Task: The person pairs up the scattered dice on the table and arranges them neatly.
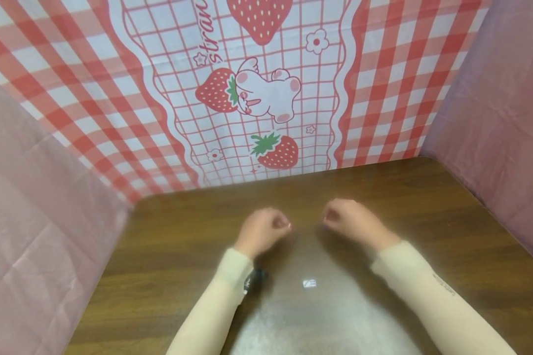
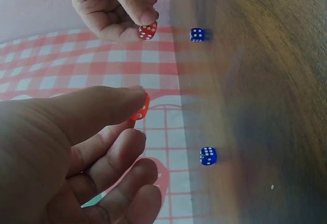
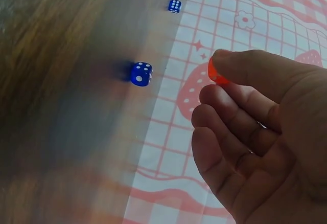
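Both hands are held above the wooden table, a short gap between them. Thumb and forefinger of the left hand (image 1: 263, 229) pinch a red die (image 2: 141, 109), partly hidden by the thumb in the left wrist view. Likewise, the right hand (image 1: 357, 223) pinches a second red die (image 3: 216, 72); its other fingers are loosely curled. Two blue dice lie apart on the table, one blue die (image 3: 141, 74) nearer the right hand and the other blue die (image 2: 208, 156) nearer the left. In the head view the hands are blurred and these dice hardly show.
What looks like a pair of white dice (image 1: 309, 283) lies on the wooden table (image 1: 160, 296), between the forearms. A red-and-white checked cloth (image 1: 382, 88) with strawberries hangs at the back. Pink cloth (image 1: 493, 128) walls stand on both sides.
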`<state>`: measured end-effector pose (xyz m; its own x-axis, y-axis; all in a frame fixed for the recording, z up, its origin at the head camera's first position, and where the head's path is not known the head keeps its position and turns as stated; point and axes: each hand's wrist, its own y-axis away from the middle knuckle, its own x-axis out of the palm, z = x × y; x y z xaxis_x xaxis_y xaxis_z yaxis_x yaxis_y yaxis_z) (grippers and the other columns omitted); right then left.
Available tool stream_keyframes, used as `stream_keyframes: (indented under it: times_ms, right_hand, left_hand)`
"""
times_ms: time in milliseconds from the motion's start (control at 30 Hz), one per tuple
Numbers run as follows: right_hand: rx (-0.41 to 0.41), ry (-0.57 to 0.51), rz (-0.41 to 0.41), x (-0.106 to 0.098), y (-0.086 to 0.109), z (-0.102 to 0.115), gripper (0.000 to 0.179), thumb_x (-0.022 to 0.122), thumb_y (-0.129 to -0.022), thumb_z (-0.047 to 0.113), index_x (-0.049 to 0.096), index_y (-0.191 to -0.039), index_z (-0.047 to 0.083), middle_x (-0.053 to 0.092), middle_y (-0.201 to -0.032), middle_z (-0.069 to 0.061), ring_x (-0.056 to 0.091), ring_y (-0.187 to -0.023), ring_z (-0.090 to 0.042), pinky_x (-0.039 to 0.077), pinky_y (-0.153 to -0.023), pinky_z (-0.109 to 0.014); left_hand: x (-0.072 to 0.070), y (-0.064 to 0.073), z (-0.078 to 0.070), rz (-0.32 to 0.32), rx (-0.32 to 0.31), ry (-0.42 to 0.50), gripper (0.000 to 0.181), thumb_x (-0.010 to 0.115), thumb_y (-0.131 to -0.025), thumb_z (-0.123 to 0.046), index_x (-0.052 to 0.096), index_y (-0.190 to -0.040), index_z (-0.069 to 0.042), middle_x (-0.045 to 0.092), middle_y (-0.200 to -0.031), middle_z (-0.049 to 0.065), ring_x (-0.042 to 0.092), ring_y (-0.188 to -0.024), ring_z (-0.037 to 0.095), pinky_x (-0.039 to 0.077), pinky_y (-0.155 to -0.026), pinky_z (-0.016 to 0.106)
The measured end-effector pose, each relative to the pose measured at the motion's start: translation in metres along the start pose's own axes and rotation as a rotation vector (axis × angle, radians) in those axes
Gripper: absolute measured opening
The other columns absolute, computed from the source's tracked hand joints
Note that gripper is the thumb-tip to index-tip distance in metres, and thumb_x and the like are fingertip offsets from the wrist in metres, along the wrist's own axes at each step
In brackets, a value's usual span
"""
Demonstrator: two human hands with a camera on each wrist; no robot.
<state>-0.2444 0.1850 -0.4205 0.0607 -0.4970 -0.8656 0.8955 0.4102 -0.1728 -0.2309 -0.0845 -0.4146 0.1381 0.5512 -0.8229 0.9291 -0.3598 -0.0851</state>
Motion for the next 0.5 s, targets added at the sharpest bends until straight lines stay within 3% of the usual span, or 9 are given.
stream_keyframes:
  times_ms: [500]
  right_hand:
    - [0.027, -0.009, 0.064, -0.0010, 0.0017, 0.0034, 0.015, 0.084, -0.088, 0.017, 0.074, -0.099, 0.018, 0.071, -0.092, 0.006, 0.068, -0.090, -0.017, 0.060, -0.083, -0.043]
  left_hand:
    - [-0.0024, 0.0049, -0.0003, 0.066, -0.032, -0.005, 0.013, 0.078, -0.092, -0.031, 0.074, -0.099, -0.022, 0.071, -0.094, -0.009, 0.065, -0.085, 0.008, 0.058, -0.080, 0.031]
